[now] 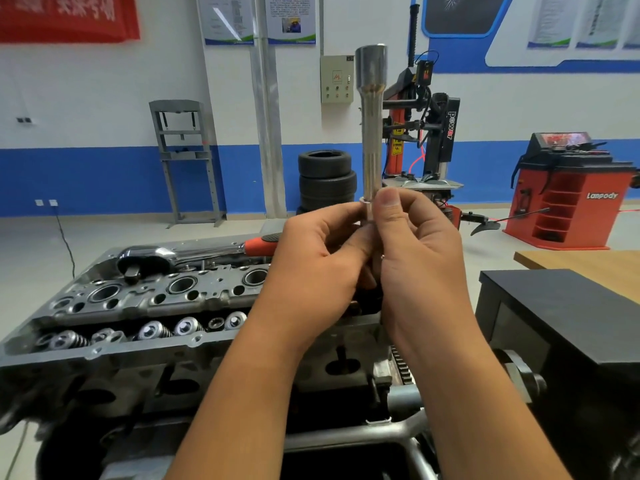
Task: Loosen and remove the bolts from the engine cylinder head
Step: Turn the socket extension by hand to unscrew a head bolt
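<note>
Meanwhile the ratchet wrench [194, 254] lay idle on the cylinder head [145, 306], while the left hand [318, 258] and right hand [415, 251] pinched an upright long socket [372, 133] above it, fingers curled round its lower end, probably freeing a bolt that was hidden.

Long chromed socket extension [372, 133] held upright, wide cup end up, lower shank pinched between fingertips [389, 202] of both hands. Bare aluminium cylinder head [145, 299] below and left of fingers, valve springs exposed. Red-handled ratchet [194, 254] lying atop it, just left of fingers.
</note>
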